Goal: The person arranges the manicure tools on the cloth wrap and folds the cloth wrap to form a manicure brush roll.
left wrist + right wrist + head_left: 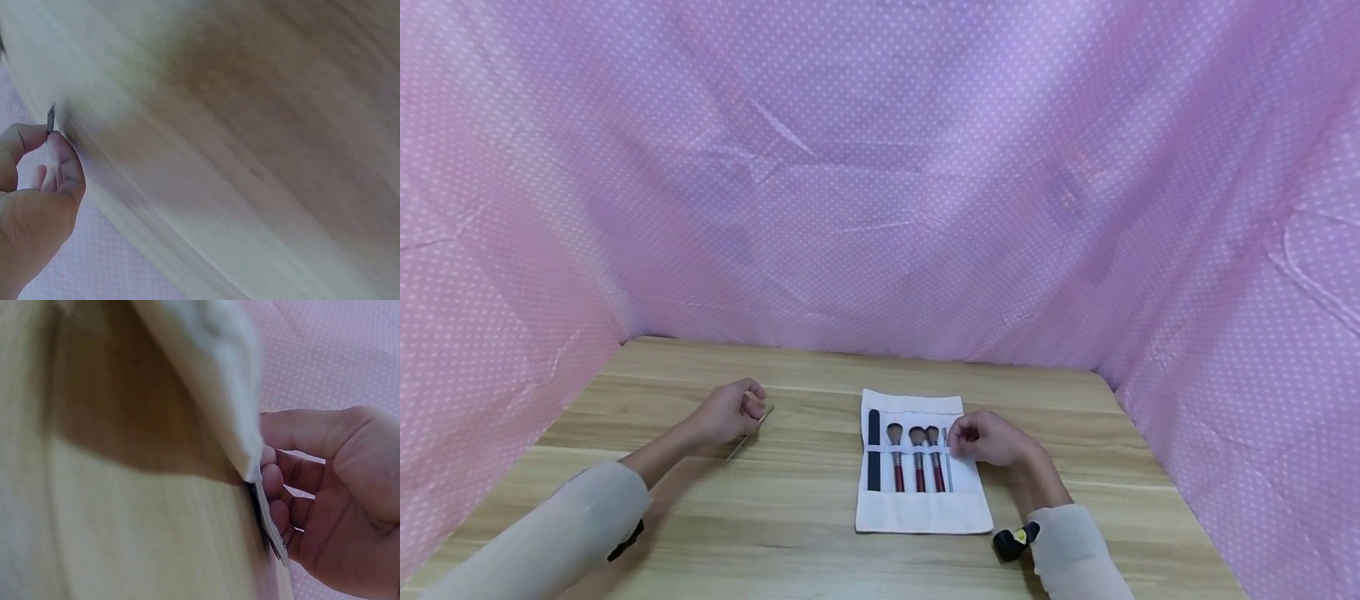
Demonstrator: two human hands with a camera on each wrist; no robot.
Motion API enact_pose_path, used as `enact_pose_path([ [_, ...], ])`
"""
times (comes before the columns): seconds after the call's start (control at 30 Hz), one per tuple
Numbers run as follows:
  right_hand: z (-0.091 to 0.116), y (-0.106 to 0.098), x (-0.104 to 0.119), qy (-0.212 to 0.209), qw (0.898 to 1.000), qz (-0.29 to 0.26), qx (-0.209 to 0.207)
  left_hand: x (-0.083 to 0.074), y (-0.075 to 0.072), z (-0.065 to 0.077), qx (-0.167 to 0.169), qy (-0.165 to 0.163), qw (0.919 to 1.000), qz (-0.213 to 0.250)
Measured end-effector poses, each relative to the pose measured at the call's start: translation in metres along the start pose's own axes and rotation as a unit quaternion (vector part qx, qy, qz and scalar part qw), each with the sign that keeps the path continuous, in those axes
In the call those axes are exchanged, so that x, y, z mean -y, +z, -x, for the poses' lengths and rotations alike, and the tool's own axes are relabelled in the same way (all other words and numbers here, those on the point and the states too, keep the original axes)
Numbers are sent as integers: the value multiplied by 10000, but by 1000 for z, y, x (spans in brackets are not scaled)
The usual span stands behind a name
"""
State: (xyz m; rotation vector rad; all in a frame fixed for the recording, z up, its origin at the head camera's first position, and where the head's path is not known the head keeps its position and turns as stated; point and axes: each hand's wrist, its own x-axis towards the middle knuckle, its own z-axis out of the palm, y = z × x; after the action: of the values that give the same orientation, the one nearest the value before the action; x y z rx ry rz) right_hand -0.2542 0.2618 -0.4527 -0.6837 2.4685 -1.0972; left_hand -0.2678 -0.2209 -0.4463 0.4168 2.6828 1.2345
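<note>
One thin stick (740,446) slanting in left hand (730,412): grip clamping it between thumb and fingertips, well left of white pouch (917,517). Right hand (992,437): grip pinching pouch near right edge, beside band (907,449); edge standing clear of bench (775,517) in right wrist view. Pouch lying open, band crossing black strip (874,467), three red-handled brushes (919,475) and slim silvery stick (949,473). Pink dotted cloth (880,208) hanging along bench's far, left and right sides. Pale sleeves (542,542) covering part of both forearms.

room between thin stick (739,445) and brush pouch (925,512), curtain (865,167) behind
</note>
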Motion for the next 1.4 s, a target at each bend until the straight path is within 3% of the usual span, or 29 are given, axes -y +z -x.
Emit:
enact_pose_path([
  [0.23,0,0,0,31,9999,-139,-28,-8,-6,-6,360,-150,9969,689],
  [0.47,1,0,0,21,9997,-222,-72,-19,0,-16,870,332,9872,1293],
  [0.63,0,0,-2,73,9999,-79,-87,-38,15,-28,978,452,9793,1711],
  [0.83,1,-1,0,115,9998,69,-135,-66,37,-45,1141,337,9563,2670],
  [1.07,2,-5,5,211,9990,290,-276,-90,65,-69,1225,294,9376,3241],
  [1.4,8,-14,10,333,9969,575,-425,-118,105,-96,859,87,9386,3340],
])
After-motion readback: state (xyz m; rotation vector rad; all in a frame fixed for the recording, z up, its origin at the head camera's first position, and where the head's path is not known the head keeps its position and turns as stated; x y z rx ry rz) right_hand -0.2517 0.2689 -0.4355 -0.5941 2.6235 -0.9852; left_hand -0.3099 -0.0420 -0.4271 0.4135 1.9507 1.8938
